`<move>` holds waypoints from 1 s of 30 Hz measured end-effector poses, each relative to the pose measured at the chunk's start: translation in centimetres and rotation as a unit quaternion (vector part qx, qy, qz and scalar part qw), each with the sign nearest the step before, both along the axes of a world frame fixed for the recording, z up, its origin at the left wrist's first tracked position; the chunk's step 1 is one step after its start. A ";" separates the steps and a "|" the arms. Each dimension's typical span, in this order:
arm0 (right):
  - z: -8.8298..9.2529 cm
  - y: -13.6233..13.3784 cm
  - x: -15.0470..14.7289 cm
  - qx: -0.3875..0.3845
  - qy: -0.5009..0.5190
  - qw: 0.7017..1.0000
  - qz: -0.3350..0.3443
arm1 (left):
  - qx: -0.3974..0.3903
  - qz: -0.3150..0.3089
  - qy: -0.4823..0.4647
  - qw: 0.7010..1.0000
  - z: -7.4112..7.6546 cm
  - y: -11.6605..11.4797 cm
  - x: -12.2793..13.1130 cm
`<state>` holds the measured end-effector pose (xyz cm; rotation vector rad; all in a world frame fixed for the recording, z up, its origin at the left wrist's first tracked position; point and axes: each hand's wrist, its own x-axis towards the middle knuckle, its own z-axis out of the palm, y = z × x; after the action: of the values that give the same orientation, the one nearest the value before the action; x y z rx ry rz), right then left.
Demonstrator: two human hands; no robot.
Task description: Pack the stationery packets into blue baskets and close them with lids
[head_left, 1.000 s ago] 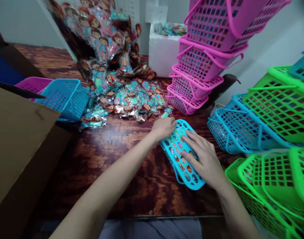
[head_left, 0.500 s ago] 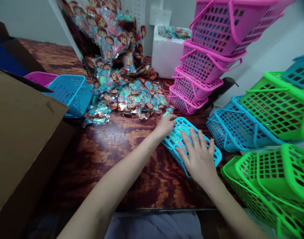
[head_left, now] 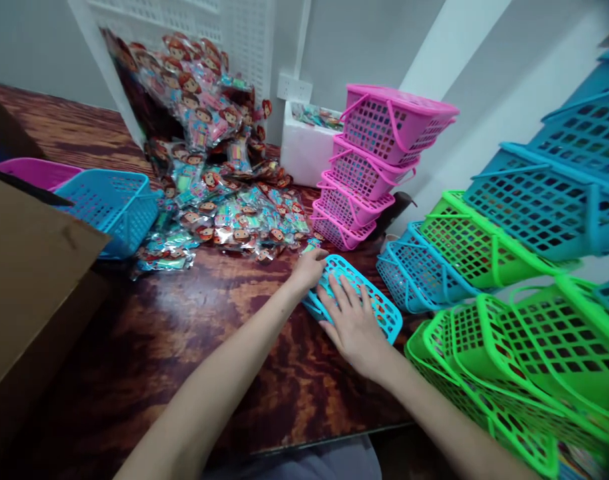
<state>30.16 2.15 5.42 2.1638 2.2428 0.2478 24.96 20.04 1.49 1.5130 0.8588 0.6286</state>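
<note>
A blue plastic basket [head_left: 383,313] with a perforated lid sits on the dark wood-grained table, and colourful contents show through the lid holes. At its far left corner my left hand [head_left: 308,272] grips the edge, the fingers bent over it and partly hidden. My right hand [head_left: 357,330] lies across the lid with its fingers stretched out and a little apart, the thumb by the near side. Just beyond my left hand is a small packet [head_left: 312,245], at the edge of a heap of shiny cartoon-figure packets [head_left: 244,217].
Pink lidded baskets [head_left: 384,127] stand stacked behind. Green baskets [head_left: 549,327] and blue baskets [head_left: 544,193] are piled on the right. An open blue basket [head_left: 112,203] and a cardboard box [head_left: 34,267] are on the left. A white foam box [head_left: 304,150] stands at the back.
The view has swung, bringing more of the right-hand stacks into sight. My right hand has slid toward the lid's near left side, fingers closer together. My left hand keeps its place on the corner.
</note>
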 end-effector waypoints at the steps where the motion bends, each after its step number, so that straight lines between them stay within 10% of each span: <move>1: -0.1 0.1 -0.4 0.003 -0.008 1.000 -0.013 | 0.000 -0.002 -0.001 1.000 -0.2 0.1 0.0; 9: -1.9 1.3 -2.1 0.019 -0.046 0.993 -0.106 | -0.012 -0.046 -0.045 0.998 -0.2 1.0 1.2; 15: 0.3 0.3 0.0 -0.004 0.050 0.995 -0.090 | -0.067 -0.084 -0.076 0.991 1.4 1.3 1.2; 23: 0.6 -2.6 0.1 0.005 0.071 0.995 -0.074 | -0.079 -0.036 -0.157 0.984 -1.4 -4.8 -5.4; 30: -0.3 -2.6 -0.7 0.043 0.019 0.997 -0.066 | 0.010 -0.012 -0.166 0.986 -2.3 -8.1 -5.6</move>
<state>29.50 -0.42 5.08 2.3684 2.1339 0.3082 19.37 11.94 -0.79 1.3847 0.5789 0.8456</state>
